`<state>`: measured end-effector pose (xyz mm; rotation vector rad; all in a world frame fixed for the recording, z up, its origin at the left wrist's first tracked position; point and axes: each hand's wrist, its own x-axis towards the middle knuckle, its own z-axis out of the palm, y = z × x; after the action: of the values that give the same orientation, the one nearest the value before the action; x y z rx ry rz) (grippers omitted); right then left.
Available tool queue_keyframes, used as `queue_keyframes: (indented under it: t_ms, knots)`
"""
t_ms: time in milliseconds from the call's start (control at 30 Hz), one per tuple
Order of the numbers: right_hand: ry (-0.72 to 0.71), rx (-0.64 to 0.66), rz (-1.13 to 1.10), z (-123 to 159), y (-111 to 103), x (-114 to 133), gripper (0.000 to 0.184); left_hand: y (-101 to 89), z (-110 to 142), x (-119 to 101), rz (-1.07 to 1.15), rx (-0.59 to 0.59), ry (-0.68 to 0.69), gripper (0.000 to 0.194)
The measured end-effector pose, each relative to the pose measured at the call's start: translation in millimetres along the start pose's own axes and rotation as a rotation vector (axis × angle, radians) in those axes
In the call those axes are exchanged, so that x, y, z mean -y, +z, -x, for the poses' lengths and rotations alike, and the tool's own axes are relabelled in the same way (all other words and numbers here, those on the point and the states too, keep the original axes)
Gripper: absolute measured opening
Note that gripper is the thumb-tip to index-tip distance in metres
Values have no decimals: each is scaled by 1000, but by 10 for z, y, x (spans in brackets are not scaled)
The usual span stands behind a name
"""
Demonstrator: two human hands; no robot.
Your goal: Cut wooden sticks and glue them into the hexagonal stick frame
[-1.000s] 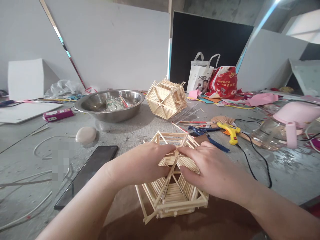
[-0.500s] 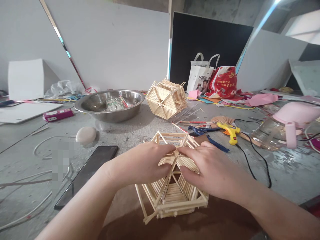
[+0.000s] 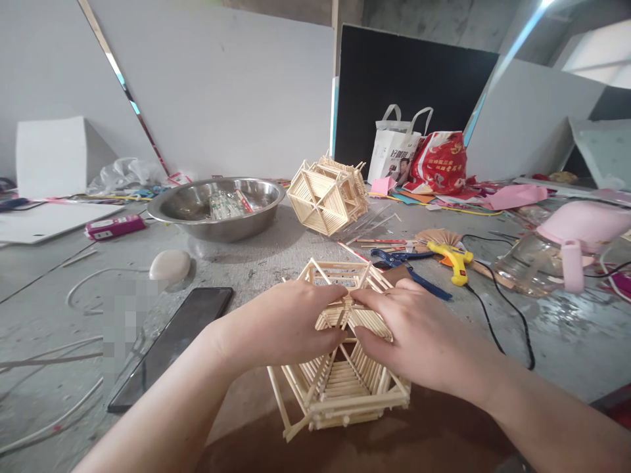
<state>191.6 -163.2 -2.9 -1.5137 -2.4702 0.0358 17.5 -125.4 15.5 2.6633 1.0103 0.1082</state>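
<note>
A six-sided frame of thin wooden sticks lies in front of me at the near side of the table, its sides built from rows of parallel sticks. My left hand pinches it from the left, thumb and forefinger near its middle bars. From the right, my right hand grips the same frame, its fingertips almost meeting the left ones at the centre joint. The exact contact points are partly hidden by the fingers. Farther back stands a similar stick lantern-like structure, tilted on the table.
A steel basin holding wrapped sticks stands at the back left. A black phone and a white rounded case lie left. To the right are blue pliers, a yellow glue gun with its cord and a pink-lidded jug.
My left thumb has shifted slightly right, closer to the right thumb. The right hand and the stick frame look nearly unmoved.
</note>
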Motion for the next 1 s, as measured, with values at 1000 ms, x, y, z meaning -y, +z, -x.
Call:
queue_keyframes:
  t_ms: [1000]
  knots:
    - [-7, 4, 4, 24, -1, -11, 40, -4, -4, -1, -14, -14, -4, 35]
